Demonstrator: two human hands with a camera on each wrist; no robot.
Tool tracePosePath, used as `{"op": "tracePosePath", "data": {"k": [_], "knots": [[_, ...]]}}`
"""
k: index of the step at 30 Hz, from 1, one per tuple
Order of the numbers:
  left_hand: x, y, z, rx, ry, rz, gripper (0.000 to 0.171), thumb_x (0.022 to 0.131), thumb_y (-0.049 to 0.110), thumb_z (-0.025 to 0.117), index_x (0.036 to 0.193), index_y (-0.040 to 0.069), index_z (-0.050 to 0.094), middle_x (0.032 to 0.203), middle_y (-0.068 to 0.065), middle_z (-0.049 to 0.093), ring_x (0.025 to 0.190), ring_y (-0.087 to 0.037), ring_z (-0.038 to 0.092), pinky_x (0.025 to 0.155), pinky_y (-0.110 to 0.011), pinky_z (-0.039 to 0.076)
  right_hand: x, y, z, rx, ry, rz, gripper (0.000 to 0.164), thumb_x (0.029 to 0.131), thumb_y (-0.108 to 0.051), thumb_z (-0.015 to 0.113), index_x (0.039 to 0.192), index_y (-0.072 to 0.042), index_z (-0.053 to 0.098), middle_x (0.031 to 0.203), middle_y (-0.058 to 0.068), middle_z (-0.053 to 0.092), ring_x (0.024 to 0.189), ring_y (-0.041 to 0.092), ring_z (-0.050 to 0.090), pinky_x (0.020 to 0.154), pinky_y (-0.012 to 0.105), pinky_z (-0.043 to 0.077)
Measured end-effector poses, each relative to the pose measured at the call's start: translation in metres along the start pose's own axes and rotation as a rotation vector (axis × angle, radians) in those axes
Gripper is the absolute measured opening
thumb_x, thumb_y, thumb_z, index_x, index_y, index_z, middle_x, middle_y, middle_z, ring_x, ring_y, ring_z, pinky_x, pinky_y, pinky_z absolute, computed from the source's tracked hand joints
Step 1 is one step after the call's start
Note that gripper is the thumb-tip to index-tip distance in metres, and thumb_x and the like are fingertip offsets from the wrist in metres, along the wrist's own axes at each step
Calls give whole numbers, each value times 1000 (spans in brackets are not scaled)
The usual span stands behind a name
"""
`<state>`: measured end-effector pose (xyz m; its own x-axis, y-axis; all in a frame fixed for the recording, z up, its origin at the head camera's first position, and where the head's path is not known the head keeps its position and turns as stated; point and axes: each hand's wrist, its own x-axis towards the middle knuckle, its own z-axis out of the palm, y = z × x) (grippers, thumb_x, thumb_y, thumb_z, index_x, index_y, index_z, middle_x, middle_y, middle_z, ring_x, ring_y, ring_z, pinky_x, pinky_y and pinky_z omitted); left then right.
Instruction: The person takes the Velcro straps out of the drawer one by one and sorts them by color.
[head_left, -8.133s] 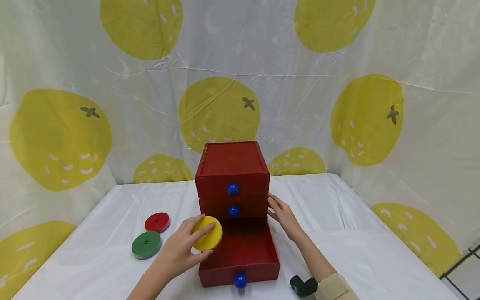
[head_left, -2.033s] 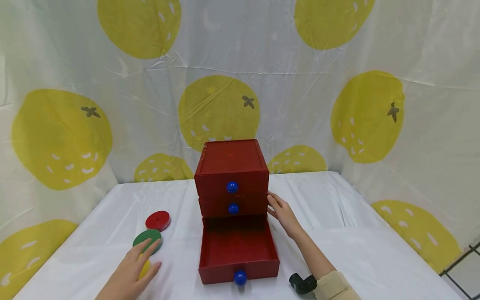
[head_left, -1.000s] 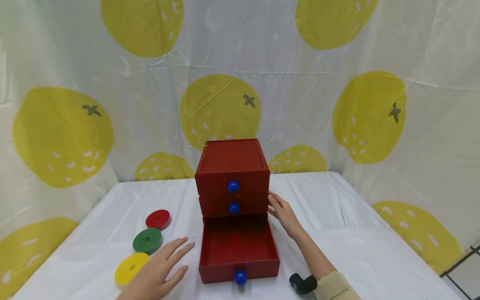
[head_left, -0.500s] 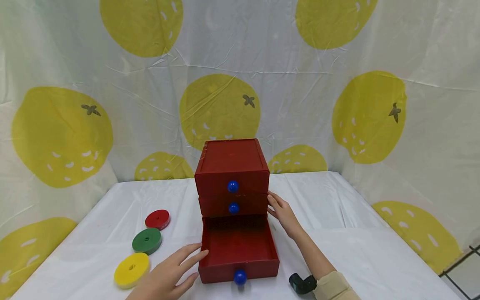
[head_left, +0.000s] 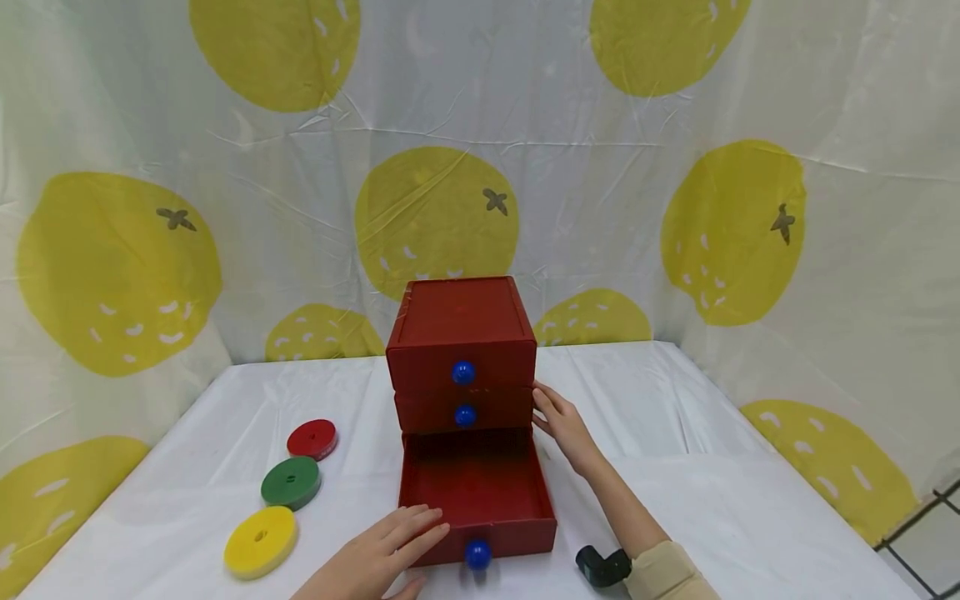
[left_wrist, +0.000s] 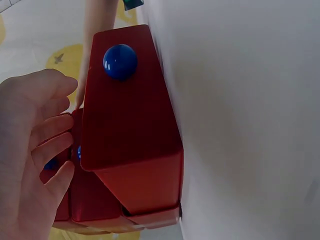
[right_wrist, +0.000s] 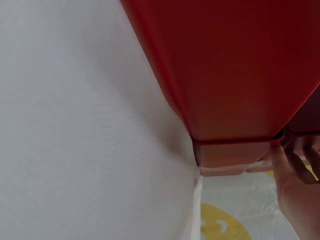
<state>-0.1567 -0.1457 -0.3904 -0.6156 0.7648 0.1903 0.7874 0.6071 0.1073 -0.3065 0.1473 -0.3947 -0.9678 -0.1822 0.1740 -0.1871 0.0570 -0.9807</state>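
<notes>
A red drawer cabinet (head_left: 463, 312) with blue knobs stands mid-table, its bottom drawer (head_left: 517, 533) pulled out and the drawers above closed. My left hand (head_left: 378, 554), fingers loosely extended, overlaps the front left corner of that drawer in the head view. In the left wrist view, the fingers lie beside the drawer front, apart from its blue knob (left_wrist: 120, 62). Fingertips of my right hand (head_left: 566, 429) rest against the cabinet's right side. On the left lie a yellow disc (head_left: 247, 550), a green disc (head_left: 296, 492) and a red disc (head_left: 307, 433), each with a small centre hole.
A black elbow-shaped pipe piece (head_left: 603, 568) lies by the right sleeve (head_left: 663, 571). White cloth (head_left: 720, 500) covers the table, and a lemon-print curtain (head_left: 585, 183) hangs behind and at the sides.
My left hand, earlier holding the yellow disc over the open drawer, has set it down before the green one, let go and moved right to the drawer's front. The right hand has stayed put.
</notes>
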Motion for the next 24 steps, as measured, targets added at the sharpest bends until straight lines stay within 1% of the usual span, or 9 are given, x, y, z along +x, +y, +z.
{"op": "tracePosePath", "data": {"k": [4,6,9,15,21,24], "knots": [[3,6,2,33,10,81,51,94,39,42,140,19,35,139,3,43,125,-17,43,90,-31,50,0,-2,0,1,4,-1,56,96,-37,40,139,-3,32,142,18,37,129,31,40,101,39,40],[5,7,3,38,17,110,51,95,41,38,140,19,34,139,4,44,125,-15,44,91,-30,50,0,-2,1,2,11,1,56,96,-37,40,139,-3,32,142,18,37,129,30,40,101,39,40],[6,8,4,27,19,131,51,95,44,34,140,19,35,138,5,45,123,-14,45,90,-29,50,0,-2,1,1,9,1,56,96,-37,40,139,-3,32,142,18,37,129,31,39,101,39,39],[6,8,2,-59,-37,119,53,94,46,33,139,20,35,137,5,45,122,-13,46,88,-26,51,0,-1,1,6,4,9,55,96,-37,41,139,-3,33,142,17,37,130,30,39,101,39,39],[4,7,2,-153,-128,73,60,88,52,42,139,23,34,139,5,43,122,-13,45,86,-24,51,0,-1,1,5,5,10,56,95,-38,41,139,-4,33,142,17,37,130,29,38,101,39,39],[4,7,4,-172,-161,49,60,88,53,42,140,22,34,140,4,41,123,-13,44,86,-24,51,0,-1,1,0,5,12,57,95,-38,41,139,-4,33,142,17,37,130,29,38,101,39,39]]}}
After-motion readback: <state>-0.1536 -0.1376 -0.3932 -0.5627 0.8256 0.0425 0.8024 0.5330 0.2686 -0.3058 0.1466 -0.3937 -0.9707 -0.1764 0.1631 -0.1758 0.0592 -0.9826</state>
